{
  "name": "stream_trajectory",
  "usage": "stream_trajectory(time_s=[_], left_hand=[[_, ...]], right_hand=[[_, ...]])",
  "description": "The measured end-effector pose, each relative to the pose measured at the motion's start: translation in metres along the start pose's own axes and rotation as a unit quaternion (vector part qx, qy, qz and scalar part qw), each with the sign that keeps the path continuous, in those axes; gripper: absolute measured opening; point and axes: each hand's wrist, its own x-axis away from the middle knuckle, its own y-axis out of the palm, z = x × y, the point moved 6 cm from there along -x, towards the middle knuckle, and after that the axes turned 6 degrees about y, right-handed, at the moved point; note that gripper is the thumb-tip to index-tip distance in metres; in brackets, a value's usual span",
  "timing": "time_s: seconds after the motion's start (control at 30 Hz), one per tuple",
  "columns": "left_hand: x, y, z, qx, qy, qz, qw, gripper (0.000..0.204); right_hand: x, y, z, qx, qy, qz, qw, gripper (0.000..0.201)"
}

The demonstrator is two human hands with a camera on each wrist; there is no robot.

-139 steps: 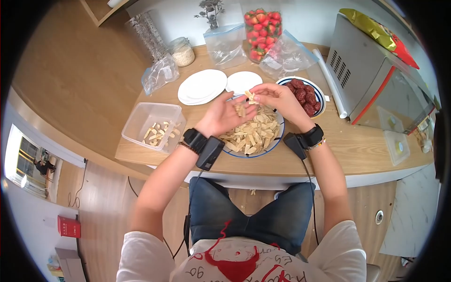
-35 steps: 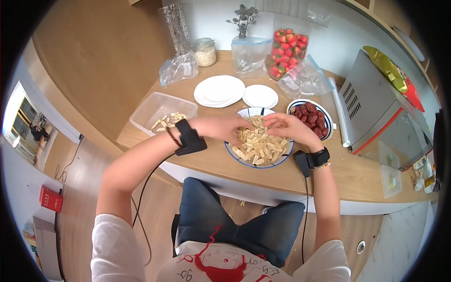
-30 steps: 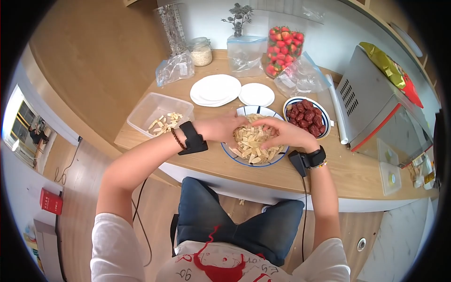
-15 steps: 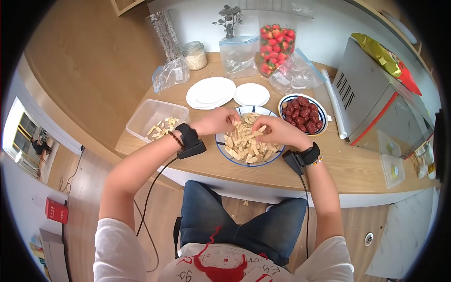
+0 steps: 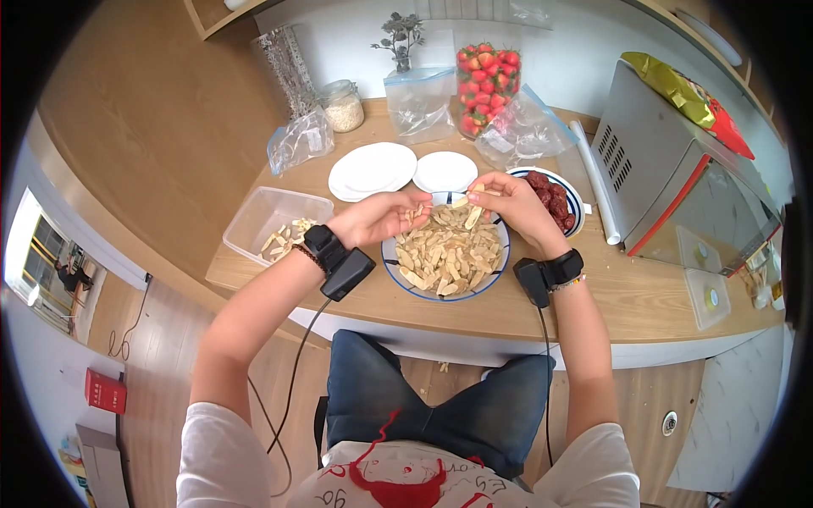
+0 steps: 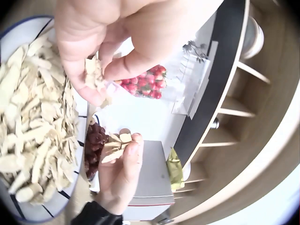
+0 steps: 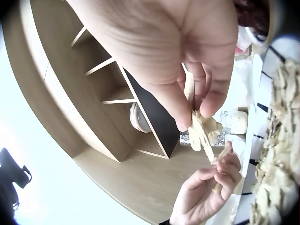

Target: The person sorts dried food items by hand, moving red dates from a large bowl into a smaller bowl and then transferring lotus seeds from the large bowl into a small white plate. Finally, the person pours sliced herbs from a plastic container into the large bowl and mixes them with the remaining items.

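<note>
A white bowl with a blue rim [image 5: 391,275] stands at the front of the table, heaped with pale dried root slices [image 5: 449,254]. Over its left side, my left hand [image 5: 381,218] holds a few slices in its curled fingers; they show between thumb and fingers in the left wrist view [image 6: 93,72]. My right hand [image 5: 518,207] is above the bowl's right back edge, pinching several slices [image 5: 474,216] between thumb and fingertips. Those slices [image 7: 204,133] fan downward in the right wrist view, close to the left hand [image 7: 206,192].
A clear plastic box [image 5: 254,216] with some slices stands left of the bowl. White plates [image 5: 373,169] lie behind. Dark red dates [image 5: 546,193] fill another bowl at right. Zip bags [image 5: 421,102], a bag of strawberries [image 5: 487,85], a jar [image 5: 342,108] and a grey oven [image 5: 648,152] stand farther back.
Half a second to a second ago both hands were down among the slices in the bowl. Now both are raised over it with slices in their fingers, and the left palm has turned upward.
</note>
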Motion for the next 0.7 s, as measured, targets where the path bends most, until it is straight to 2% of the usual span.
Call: stream_trajectory(time_s=[0.13,0.33,0.43,0.53,0.63,0.7], left_hand=[[-0.008,0.003,-0.01,0.106,-0.022,-0.002,0.994,0.035],[-0.008,0.04,-0.018,0.201,-0.044,0.004,0.979,0.042],[-0.012,0.055,-0.022,0.184,-0.038,-0.041,0.981,0.042],[-0.017,0.059,-0.023,0.194,-0.021,-0.029,0.98,0.04],[-0.035,0.042,-0.033,0.307,-0.037,-0.152,0.939,0.037],[-0.026,0.055,-0.03,0.261,-0.004,-0.04,0.964,0.036]], right_hand=[[0.001,0.0,0.001,-0.001,0.001,0.005,1.0,0.019],[0.003,0.005,-0.006,-0.027,-0.019,-0.004,0.999,0.019],[0.002,0.01,-0.001,-0.047,-0.031,-0.009,0.998,0.019],[0.002,0.008,-0.002,-0.028,-0.045,0.009,0.999,0.021],[-0.001,0.008,0.0,-0.025,-0.047,0.005,0.999,0.022],[-0.001,0.009,-0.001,-0.052,-0.034,-0.004,0.998,0.02]])
